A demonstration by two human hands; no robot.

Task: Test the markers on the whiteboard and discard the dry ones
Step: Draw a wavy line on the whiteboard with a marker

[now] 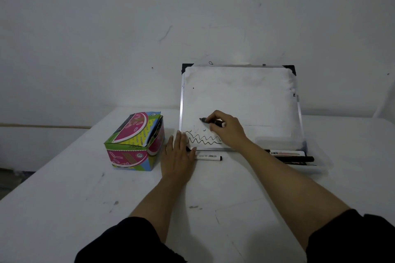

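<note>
A whiteboard (pixel 245 96) leans against the wall, with two black wavy lines (pixel 203 137) drawn near its lower left corner. My right hand (pixel 226 129) grips a black marker (pixel 210 121), tip pointing left and touching the board above the waves. My left hand (pixel 178 153) lies flat on the table with straight fingers at the board's lower left corner, partly covering a white capped marker (pixel 208 157) that lies along the board's bottom edge. Several more markers (pixel 290 157) lie at the board's lower right.
A colourful cardboard box (pixel 134 145) with its top flaps open stands on the white table (pixel 64 188), left of my left hand. The wall rises directly behind the board. A faint thin line (pixel 257 126) crosses the board's right half.
</note>
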